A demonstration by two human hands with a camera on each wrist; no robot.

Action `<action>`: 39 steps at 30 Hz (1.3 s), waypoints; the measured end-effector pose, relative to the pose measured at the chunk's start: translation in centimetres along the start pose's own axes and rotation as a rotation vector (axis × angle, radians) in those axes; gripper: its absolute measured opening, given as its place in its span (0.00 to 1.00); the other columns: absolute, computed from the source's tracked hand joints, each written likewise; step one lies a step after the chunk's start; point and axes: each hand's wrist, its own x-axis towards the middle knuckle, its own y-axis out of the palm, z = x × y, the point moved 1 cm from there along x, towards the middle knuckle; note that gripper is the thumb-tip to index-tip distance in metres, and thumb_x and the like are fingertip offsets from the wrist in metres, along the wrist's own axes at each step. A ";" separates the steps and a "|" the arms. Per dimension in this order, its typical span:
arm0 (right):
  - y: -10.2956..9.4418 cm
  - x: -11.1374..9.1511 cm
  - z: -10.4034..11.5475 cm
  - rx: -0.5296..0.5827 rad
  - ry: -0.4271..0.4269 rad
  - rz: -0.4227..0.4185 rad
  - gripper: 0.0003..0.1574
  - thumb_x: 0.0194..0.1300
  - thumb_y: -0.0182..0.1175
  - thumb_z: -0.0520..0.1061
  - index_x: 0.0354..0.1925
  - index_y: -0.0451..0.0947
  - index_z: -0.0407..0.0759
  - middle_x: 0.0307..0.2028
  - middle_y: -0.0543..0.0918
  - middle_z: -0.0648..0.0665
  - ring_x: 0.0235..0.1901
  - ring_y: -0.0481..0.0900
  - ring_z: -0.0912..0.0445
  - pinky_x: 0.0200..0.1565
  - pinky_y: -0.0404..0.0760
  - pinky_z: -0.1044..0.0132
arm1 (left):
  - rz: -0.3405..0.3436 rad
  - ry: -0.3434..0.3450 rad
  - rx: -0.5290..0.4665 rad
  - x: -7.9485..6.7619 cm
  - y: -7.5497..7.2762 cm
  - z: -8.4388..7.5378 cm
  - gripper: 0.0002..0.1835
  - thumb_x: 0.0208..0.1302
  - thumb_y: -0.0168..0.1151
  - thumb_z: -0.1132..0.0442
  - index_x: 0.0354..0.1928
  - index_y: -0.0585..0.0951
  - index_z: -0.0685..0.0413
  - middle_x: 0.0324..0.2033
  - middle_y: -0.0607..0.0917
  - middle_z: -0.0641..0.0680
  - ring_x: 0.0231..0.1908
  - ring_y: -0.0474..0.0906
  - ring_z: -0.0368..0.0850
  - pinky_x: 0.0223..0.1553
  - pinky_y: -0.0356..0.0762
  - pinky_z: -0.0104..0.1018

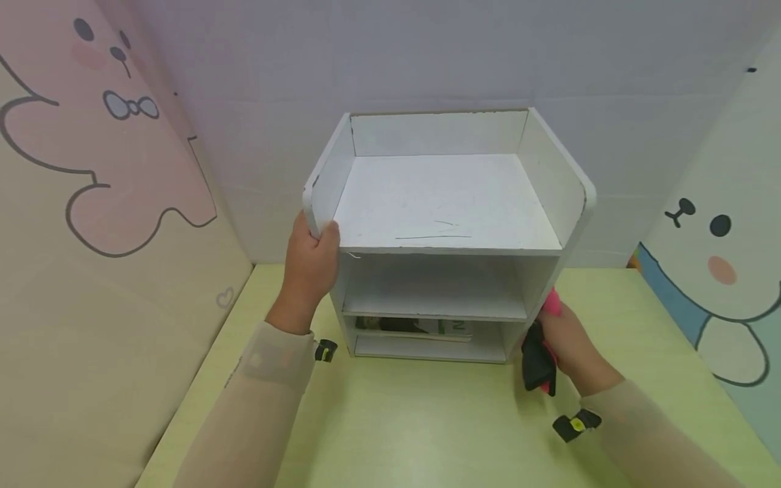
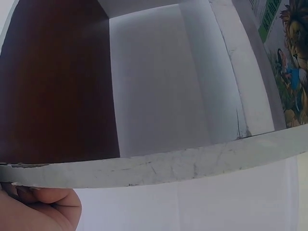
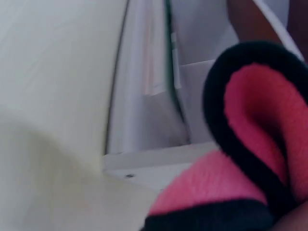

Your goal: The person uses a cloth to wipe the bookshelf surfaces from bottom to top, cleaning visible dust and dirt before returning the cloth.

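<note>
A small white shelf unit (image 1: 451,196) with a raised back and sides stands on the table. My left hand (image 1: 310,264) grips the front edge of its left side panel, thumb on the inner side; in the left wrist view the hand shows below the panel edge (image 2: 144,171). On the right, my right hand (image 1: 570,339) holds a folded pink cloth with black edging (image 1: 538,359) against the outside of the right side panel, near its lower part. The cloth fills much of the right wrist view, its thick pink fold (image 3: 207,180) close to the shelf's bottom corner.
Books or magazines (image 1: 415,327) lie in the bottom compartment; one cover with a lion (image 2: 293,53) shows in the left wrist view. The pale yellow-green table (image 1: 403,427) runs beneath. Cartoon-printed panels (image 1: 122,271) and a plain wall (image 1: 427,54) enclose it.
</note>
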 end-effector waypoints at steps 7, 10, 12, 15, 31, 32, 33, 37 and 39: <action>-0.6 -1.5 3.8 0.001 -0.009 -0.020 0.27 0.79 0.47 0.50 0.63 0.64 0.31 0.38 0.80 0.48 0.33 0.82 0.55 0.38 0.84 0.60 | 0.004 -0.017 -0.001 -0.1 0.0 -0.1 0.31 0.77 0.45 0.53 0.76 0.60 0.58 0.69 0.70 0.58 0.67 0.68 0.54 0.66 0.64 0.64; -1.0 -2.1 5.5 0.001 -0.013 -0.014 0.27 0.79 0.49 0.51 0.64 0.63 0.33 0.38 0.81 0.47 0.34 0.83 0.53 0.39 0.84 0.60 | -0.001 -0.020 0.006 -0.1 -0.1 -0.2 0.31 0.77 0.45 0.53 0.76 0.59 0.58 0.70 0.69 0.59 0.67 0.67 0.55 0.66 0.64 0.64; -1.4 -2.4 6.4 -0.001 -0.020 -0.006 0.25 0.79 0.49 0.51 0.63 0.63 0.35 0.38 0.81 0.45 0.34 0.84 0.51 0.40 0.84 0.58 | -0.002 -0.019 0.003 -0.1 -0.1 -0.2 0.31 0.77 0.45 0.53 0.76 0.60 0.58 0.69 0.70 0.59 0.67 0.67 0.54 0.66 0.64 0.63; -1.8 -2.7 7.8 -0.001 -0.041 -0.006 0.23 0.79 0.50 0.52 0.62 0.64 0.40 0.42 0.80 0.46 0.36 0.84 0.50 0.40 0.84 0.57 | -0.001 -0.016 -0.001 -0.1 -0.1 -0.1 0.30 0.77 0.44 0.54 0.75 0.60 0.59 0.69 0.70 0.59 0.67 0.68 0.54 0.67 0.64 0.62; -3.2 -4.3 15.3 -0.019 -0.122 -0.129 0.21 0.76 0.57 0.57 0.61 0.66 0.56 0.55 0.71 0.42 0.36 0.86 0.53 0.37 0.85 0.59 | 0.003 -0.019 -0.007 -0.1 -0.1 0.2 0.30 0.76 0.45 0.55 0.74 0.62 0.59 0.67 0.72 0.59 0.65 0.69 0.53 0.66 0.65 0.61; -3.3 -4.5 15.7 -0.050 -0.123 -0.143 0.20 0.76 0.56 0.57 0.61 0.67 0.57 0.54 0.71 0.43 0.37 0.85 0.53 0.37 0.85 0.58 | 0.003 -0.020 -0.007 -0.1 -0.1 0.1 0.30 0.76 0.45 0.54 0.74 0.62 0.59 0.67 0.72 0.59 0.65 0.69 0.53 0.66 0.65 0.61; -3.4 -4.6 16.0 -0.073 -0.122 -0.149 0.20 0.76 0.55 0.57 0.61 0.66 0.57 0.54 0.72 0.43 0.37 0.85 0.53 0.38 0.85 0.57 | 0.003 -0.023 -0.007 -0.1 -0.1 0.1 0.30 0.76 0.45 0.54 0.74 0.62 0.59 0.67 0.72 0.59 0.65 0.69 0.53 0.66 0.65 0.61; -3.7 -5.2 17.5 -0.163 -0.133 -0.157 0.21 0.77 0.51 0.56 0.65 0.65 0.60 0.55 0.72 0.45 0.38 0.84 0.52 0.38 0.83 0.54 | -0.001 -0.025 -0.003 -0.1 -0.1 0.1 0.29 0.76 0.45 0.54 0.74 0.62 0.60 0.66 0.73 0.60 0.64 0.69 0.54 0.65 0.65 0.62; -3.8 -5.4 18.2 -0.165 -0.149 -0.163 0.20 0.77 0.51 0.55 0.64 0.66 0.61 0.53 0.74 0.46 0.36 0.85 0.53 0.37 0.83 0.54 | -0.005 -0.019 -0.003 -0.1 -0.2 0.0 0.29 0.76 0.45 0.55 0.73 0.62 0.60 0.65 0.73 0.60 0.64 0.70 0.54 0.65 0.65 0.62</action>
